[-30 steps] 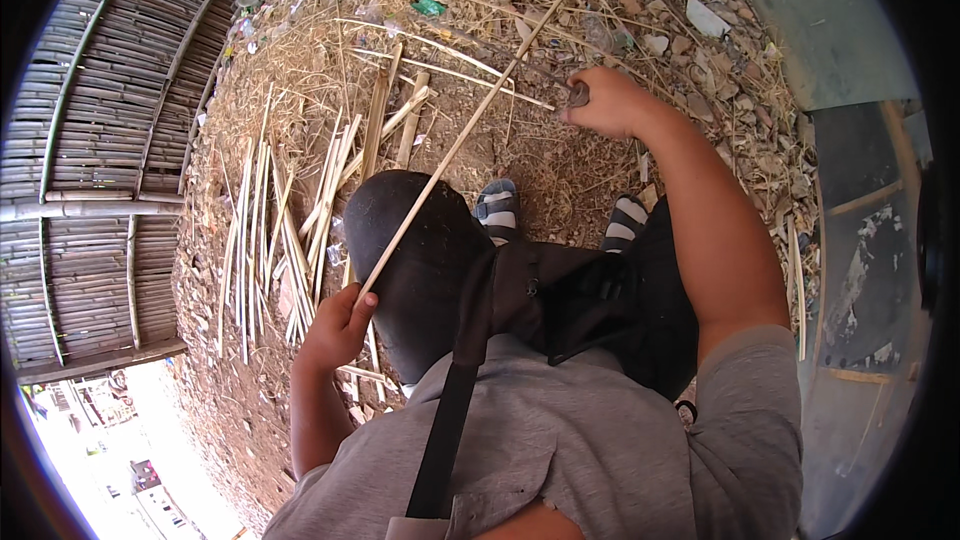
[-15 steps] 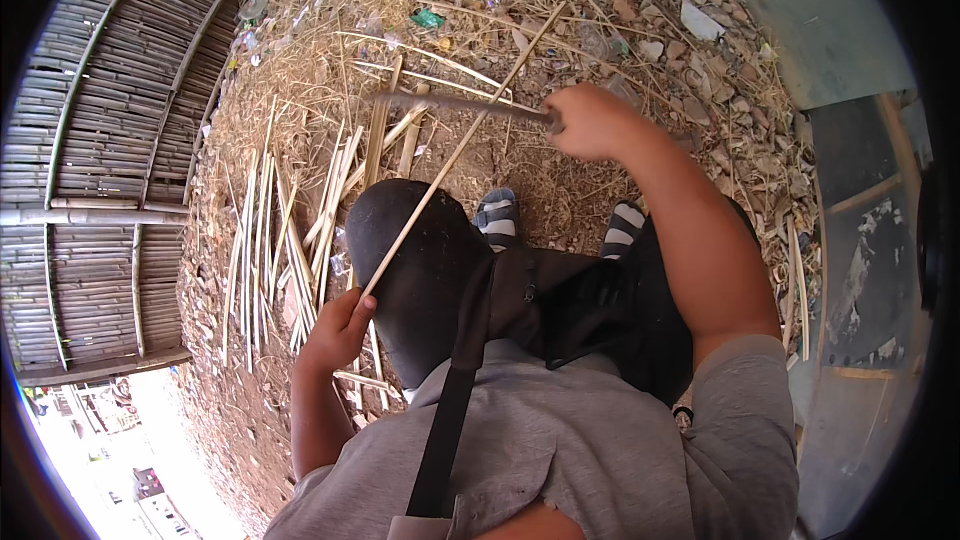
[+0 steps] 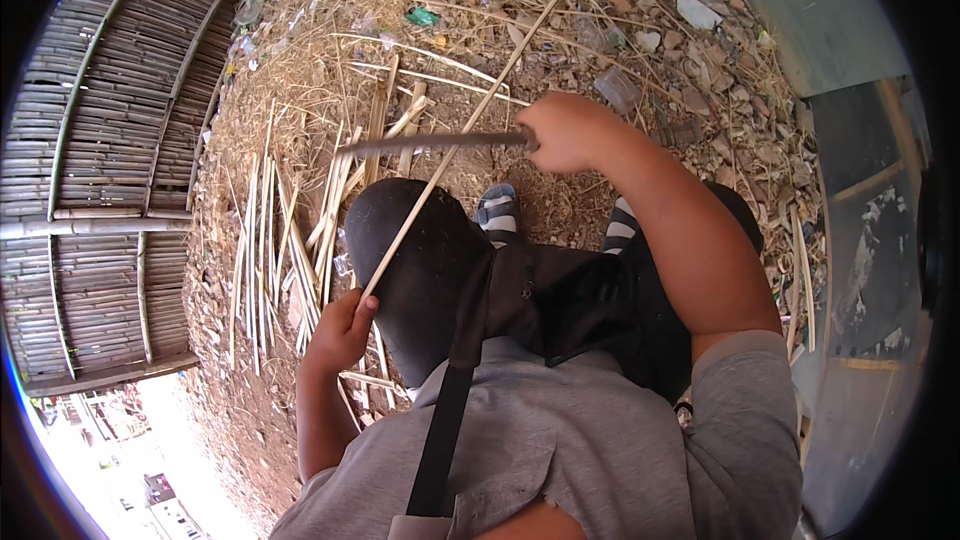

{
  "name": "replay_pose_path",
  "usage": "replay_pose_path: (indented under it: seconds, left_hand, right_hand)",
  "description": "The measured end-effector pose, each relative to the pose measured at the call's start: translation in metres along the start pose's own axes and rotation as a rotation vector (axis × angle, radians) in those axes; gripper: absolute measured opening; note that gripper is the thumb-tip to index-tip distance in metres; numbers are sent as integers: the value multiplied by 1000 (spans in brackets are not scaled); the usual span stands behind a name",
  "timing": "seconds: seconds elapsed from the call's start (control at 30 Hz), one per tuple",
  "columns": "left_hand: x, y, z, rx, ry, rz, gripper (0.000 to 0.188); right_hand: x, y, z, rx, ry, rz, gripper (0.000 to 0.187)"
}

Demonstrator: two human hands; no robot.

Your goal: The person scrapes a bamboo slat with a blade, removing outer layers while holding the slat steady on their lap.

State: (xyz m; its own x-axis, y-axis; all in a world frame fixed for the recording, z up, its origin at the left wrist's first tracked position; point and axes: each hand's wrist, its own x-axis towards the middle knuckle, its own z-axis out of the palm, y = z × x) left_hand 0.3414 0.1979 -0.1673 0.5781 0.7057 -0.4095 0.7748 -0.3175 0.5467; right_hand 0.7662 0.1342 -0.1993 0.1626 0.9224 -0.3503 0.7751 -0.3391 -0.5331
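Note:
My left hand pinches the near end of a long, thin bamboo strip. The strip slants up and away to the right, passing over my dark-clad left knee. My right hand is closed around the handle end of a long, dark, narrow blade, which looks like a machete. Its tip points left, and in this view the blade crosses the strip about midway. Whether the edge touches the strip I cannot tell. My fingers hide most of the handle.
Several split bamboo strips lie on the ground at left. A slatted bamboo panel stands beyond them. Stones and litter cover the ground at far right, beside grey sheets. My sandalled feet are below.
My right hand has moved slightly left and nearer, and the blade has swung lower along the strip toward my left hand. The left hand stays almost in place, still holding the strip.

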Motion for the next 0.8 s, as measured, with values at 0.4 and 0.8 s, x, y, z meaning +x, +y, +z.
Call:
replay_pose_path:
  seconds: [0.4,0.8]
  left_hand:
    - [1,0,6,144,54,0,44]
    - [1,-5,13,134,119,81,42]
  right_hand:
    - [4,11,7,79,67,19,37]
    - [9,57,-20,60,185,145,57]
